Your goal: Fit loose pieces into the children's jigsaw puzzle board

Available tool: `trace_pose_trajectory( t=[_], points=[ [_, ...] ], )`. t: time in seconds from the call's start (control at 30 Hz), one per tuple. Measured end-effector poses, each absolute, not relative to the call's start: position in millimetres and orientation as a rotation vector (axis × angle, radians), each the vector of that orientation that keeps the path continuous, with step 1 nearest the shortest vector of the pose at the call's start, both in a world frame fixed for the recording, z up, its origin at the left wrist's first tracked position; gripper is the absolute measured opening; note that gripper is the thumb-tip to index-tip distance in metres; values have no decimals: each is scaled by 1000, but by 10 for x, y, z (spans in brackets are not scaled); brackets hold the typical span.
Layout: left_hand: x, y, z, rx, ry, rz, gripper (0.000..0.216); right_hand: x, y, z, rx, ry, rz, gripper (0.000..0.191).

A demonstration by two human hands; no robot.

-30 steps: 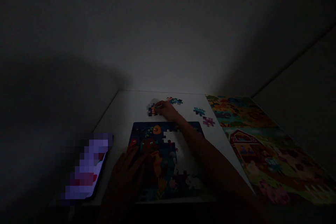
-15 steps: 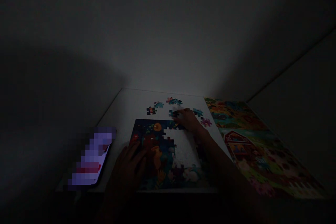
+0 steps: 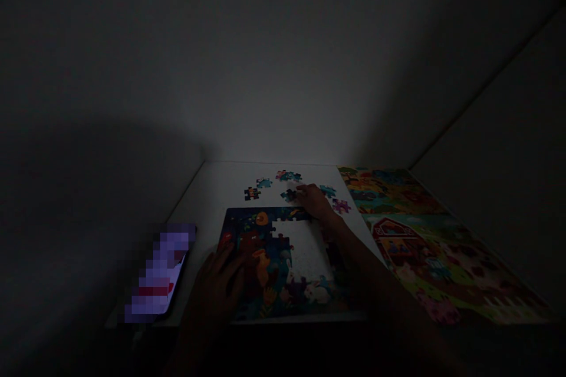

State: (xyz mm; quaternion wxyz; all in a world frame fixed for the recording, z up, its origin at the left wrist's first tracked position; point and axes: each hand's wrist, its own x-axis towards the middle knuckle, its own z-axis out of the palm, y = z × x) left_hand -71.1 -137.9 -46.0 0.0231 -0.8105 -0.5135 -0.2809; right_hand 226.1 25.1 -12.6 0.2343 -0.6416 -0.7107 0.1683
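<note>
A partly filled jigsaw puzzle (image 3: 260, 271) with a dark, colourful animal picture lies before me, its pale bare gap right of the middle. My left hand (image 3: 221, 277) rests with fingers spread over the puzzle's left edge. Beyond the far edge, my right hand (image 3: 313, 200) has its fingers curled together at a dark teal puzzle piece (image 3: 289, 195), which lies at or under the fingertips. Its forearm crosses the puzzle's right side and hides part of it. Purple (image 3: 341, 205) and teal (image 3: 328, 191) loose pieces sit just right of this hand.
More loose pieces (image 3: 264, 182) lie farther back on the white table (image 3: 230, 182). A lit phone (image 3: 163, 274), blurred out, is at the left. Two finished-looking picture puzzles, a farm scene (image 3: 424, 271) and an animal scene (image 3: 389, 188), cover the right side. Walls enclose the table; light is dim.
The whole view has shifted slightly, so the table's far part appears lower. My right hand stays at the teal piece with its fingers more drawn together; my left hand keeps its place.
</note>
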Motion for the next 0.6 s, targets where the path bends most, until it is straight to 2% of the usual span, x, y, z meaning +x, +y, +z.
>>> trace_pose_trajectory(
  t=[0.13,0.27,0.37,0.47,0.6],
  points=[
    [-698,-1390,-431,-2522,-1631,-880,32,2113,259,-178,-1864,-1916,376,44],
    [-673,-1409,-404,-2526,-1639,-927,33,2040,391,-176,-1923,-1843,448,45],
    [-669,-1413,-405,-2527,-1655,-886,32,2078,486,-63,-1793,-1794,691,40],
    [-664,-1415,-406,-2509,-1671,-864,33,2111,402,100,-1432,-1743,1038,31],
    [-636,-1428,-385,-2506,-1685,-918,33,2103,40,164,-1103,-1759,1503,32]
  ],
)
